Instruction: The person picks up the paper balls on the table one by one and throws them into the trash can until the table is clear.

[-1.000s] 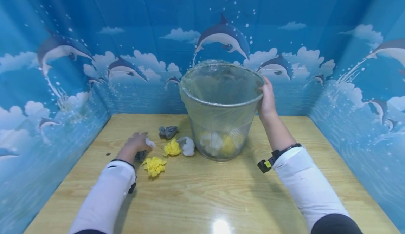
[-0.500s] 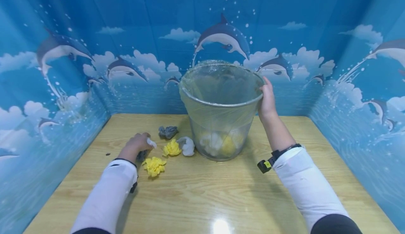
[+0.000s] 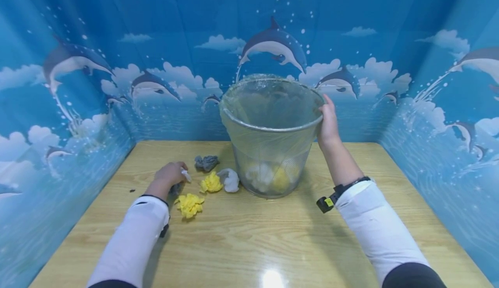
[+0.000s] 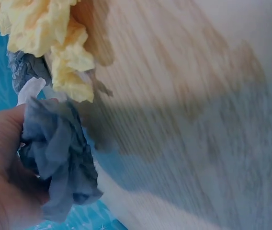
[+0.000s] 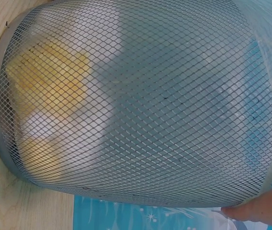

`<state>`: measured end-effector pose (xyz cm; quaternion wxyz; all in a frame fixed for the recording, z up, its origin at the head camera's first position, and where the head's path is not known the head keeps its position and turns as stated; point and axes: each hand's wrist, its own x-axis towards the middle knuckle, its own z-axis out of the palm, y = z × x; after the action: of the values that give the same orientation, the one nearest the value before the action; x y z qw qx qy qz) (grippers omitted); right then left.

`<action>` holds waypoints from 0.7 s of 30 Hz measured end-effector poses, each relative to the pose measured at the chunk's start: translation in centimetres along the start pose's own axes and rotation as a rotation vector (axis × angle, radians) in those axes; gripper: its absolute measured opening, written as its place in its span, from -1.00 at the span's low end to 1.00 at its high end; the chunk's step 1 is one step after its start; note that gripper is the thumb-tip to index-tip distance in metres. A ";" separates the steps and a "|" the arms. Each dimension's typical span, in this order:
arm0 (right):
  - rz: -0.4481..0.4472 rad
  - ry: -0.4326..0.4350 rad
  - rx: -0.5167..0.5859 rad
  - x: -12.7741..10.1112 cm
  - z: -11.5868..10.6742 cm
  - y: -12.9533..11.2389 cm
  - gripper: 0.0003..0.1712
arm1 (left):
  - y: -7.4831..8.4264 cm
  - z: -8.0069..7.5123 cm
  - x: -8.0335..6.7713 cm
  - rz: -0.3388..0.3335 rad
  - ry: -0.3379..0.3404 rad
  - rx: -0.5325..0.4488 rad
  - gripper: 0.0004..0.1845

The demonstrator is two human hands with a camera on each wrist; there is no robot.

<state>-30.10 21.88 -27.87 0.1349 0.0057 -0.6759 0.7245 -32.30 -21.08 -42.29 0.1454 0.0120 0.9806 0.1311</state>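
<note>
My left hand (image 3: 169, 175) is low over the left of the table, pinching a white crumpled paper (image 3: 186, 175) at its fingertips. A dark grey crumpled paper (image 4: 62, 153) lies against the palm side of this hand; I cannot tell whether the hand also grips it. Just in front of and beside the hand are two yellow crumpled papers (image 3: 189, 205), a white one (image 3: 229, 180) and another grey one (image 3: 206, 163). My right hand (image 3: 328, 121) holds the wire-mesh wastebasket (image 3: 273, 145) by its right rim, over the clear bag lining it.
Yellow and white crumpled papers (image 5: 50, 81) show through the mesh at the basket's bottom. The wooden table (image 3: 249, 236) is bounded by a blue dolphin-print curtain (image 3: 187, 41) at the back and sides. A small dark scrap (image 3: 132, 190) lies at the left.
My left hand has shifted slightly to the right and away from me, keeping the white paper at its fingertips. The right hand and the wastebasket have stayed in place.
</note>
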 end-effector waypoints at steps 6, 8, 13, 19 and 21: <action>-0.014 -0.003 0.003 0.0 0.0 0.0 -0.26 | 0.2 -0.5 0.1 0.013 0.038 0.014 -0.57; -0.015 -0.002 0.002 0.0 0.0 0.0 -0.26 | 0.2 -0.6 0.1 0.015 0.048 0.008 -0.58; -0.020 -0.008 0.008 0.0 0.0 0.0 -0.25 | 0.2 -0.8 0.1 0.015 0.075 -0.025 -0.59; -0.024 -0.008 0.011 0.0 0.0 -0.1 -0.24 | 0.1 -1.1 0.1 0.048 0.141 -0.048 -0.59; -0.027 -0.009 0.013 0.0 0.0 -0.1 -0.24 | 0.1 -1.3 0.1 0.058 0.155 -0.057 -0.59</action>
<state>-30.12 21.89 -27.78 0.1418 0.0189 -0.6715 0.7271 -32.78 -21.28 -41.07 0.0653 0.0260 0.9841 0.1634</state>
